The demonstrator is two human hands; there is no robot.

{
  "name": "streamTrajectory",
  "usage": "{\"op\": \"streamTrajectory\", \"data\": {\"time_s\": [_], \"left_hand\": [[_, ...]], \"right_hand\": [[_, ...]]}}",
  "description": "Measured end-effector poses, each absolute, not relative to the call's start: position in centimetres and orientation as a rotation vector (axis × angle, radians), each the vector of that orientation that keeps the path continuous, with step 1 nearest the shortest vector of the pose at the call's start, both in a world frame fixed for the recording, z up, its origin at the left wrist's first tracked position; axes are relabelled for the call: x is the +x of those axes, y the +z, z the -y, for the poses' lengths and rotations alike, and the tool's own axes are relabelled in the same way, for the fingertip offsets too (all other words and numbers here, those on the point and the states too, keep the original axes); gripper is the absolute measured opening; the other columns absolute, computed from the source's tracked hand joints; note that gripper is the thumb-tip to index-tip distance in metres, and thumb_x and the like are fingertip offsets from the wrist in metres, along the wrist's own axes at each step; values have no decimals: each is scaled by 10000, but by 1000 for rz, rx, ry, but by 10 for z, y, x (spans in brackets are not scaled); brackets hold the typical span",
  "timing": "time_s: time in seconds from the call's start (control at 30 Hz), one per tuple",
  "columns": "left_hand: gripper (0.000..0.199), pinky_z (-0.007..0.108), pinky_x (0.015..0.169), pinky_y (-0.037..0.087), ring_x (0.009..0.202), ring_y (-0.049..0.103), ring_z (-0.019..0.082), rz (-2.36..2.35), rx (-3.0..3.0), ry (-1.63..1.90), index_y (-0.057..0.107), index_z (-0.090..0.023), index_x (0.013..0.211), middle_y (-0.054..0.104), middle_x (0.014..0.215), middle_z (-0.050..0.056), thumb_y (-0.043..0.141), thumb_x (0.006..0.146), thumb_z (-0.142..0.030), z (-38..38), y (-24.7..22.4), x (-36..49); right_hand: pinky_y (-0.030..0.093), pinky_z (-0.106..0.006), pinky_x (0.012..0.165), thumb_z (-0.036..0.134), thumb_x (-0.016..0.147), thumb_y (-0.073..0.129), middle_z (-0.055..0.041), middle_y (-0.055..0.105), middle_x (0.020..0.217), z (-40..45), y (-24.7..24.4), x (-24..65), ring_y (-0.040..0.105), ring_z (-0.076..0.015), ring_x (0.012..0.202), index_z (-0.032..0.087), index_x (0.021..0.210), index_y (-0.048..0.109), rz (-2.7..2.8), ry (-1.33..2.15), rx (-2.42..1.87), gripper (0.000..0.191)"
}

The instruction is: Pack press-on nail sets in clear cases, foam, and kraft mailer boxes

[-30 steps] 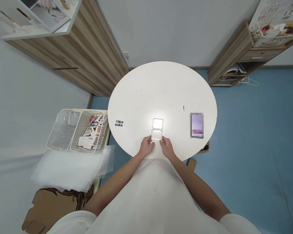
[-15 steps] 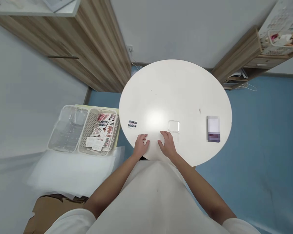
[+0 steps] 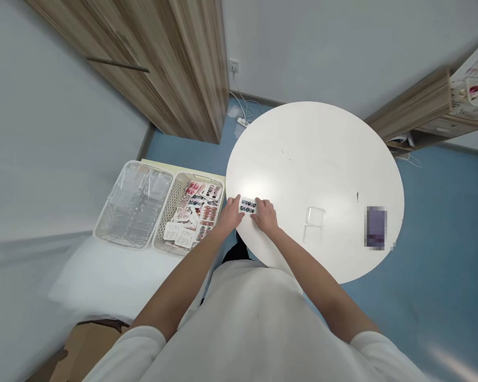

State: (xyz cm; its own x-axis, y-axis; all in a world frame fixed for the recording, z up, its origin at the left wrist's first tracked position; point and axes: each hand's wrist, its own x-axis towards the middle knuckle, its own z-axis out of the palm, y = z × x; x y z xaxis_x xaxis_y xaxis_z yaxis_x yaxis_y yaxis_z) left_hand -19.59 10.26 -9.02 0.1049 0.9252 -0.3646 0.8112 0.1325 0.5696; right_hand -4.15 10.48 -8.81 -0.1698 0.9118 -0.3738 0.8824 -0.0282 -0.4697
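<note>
A small white card of press-on nails [image 3: 247, 206], dark and glossy in two rows, is between my hands at the near left side of the round table. My left hand [image 3: 230, 214] grips its left edge, fingers closed on it. On the opposite edge my right hand [image 3: 265, 215] pinches the card with thumb and fingers. Whether the card touches the tabletop I cannot tell. To the right of my right hand lies a clear plastic box [image 3: 315, 216], opened flat with its lid toward me.
The white round table [image 3: 322, 143] also bears a blurred purple object [image 3: 376, 228] at right. Left of it stand a basket of nail cards [image 3: 171, 212] and a bin of clear plastic boxes [image 3: 133, 207]. A wooden cabinet [image 3: 175, 63] stands behind, with a power strip [image 3: 242, 122] on the floor.
Both hands have moved left to the nail card and taken hold of its edges. Before, they rested apart and unfilled near the table's front edge. The view has swung left.
</note>
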Motion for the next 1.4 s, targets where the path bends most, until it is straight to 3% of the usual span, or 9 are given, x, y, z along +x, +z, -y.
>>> {"op": "streamTrajectory", "data": {"time_s": [0.17, 0.43, 0.7, 0.83, 1.03, 1.27, 1.4], "left_hand": [[623, 249, 666, 396, 867, 535, 208, -1687, 1712, 130, 315, -204, 1285, 456, 1068, 95, 573, 718, -206, -112, -95, -195], [574, 267, 672, 402, 858, 529, 202, -1676, 1685, 250, 369, -214, 1230, 456, 1097, 85, 593, 703, -179, -108, -97, -196], [640, 281, 690, 425, 847, 525, 192, -1617, 1714, 317, 296, -203, 1286, 455, 1040, 75, 570, 710, -153, -91, -93, -191], [635, 270, 654, 431, 779, 515, 164, -1576, 1753, 336, 277, -208, 1302, 458, 995, 64, 535, 725, -146, -76, -92, -173], [625, 273, 653, 448, 724, 492, 135, -1464, 1790, 390, 276, -234, 1294, 455, 996, 48, 525, 727, -146, -56, -83, -116], [619, 308, 679, 465, 736, 495, 146, -1319, 1850, 386, 318, -232, 1268, 464, 975, 46, 568, 703, -191, -39, -78, -38], [643, 328, 731, 470, 837, 514, 176, -1294, 1871, 341, 339, -235, 1260, 454, 1011, 54, 606, 675, -225, -36, -83, -9]], "right_hand": [[342, -379, 796, 250, 715, 580, -91, 421, 1115, -112, -92, -48, 400, -253, 1001, 262, 1220, 354, 2103, 954, -2135, 553], [345, -381, 765, 221, 704, 594, -87, 432, 1133, -112, -90, -54, 405, -261, 1002, 270, 1179, 401, 2054, 961, -2192, 516], [369, -364, 831, 127, 741, 490, -75, 479, 1090, -96, -95, -41, 460, -208, 974, 222, 1250, 340, 2017, 1062, -1953, 539], [415, -317, 827, 122, 728, 487, -84, 436, 1107, -76, -98, -14, 453, -190, 992, 187, 1306, 270, 1914, 1144, -1840, 621], [417, -371, 871, 125, 733, 480, -73, 396, 1117, -39, -90, 48, 422, -210, 1052, 244, 1349, 165, 1850, 1084, -1765, 702], [411, -420, 881, 186, 737, 508, -82, 424, 1114, -7, -83, 139, 412, -245, 1053, 244, 1320, 249, 1859, 989, -1750, 641], [400, -442, 882, 230, 697, 570, -90, 415, 1133, -2, -87, 175, 402, -267, 1054, 237, 1282, 321, 1884, 941, -1774, 636]]}}
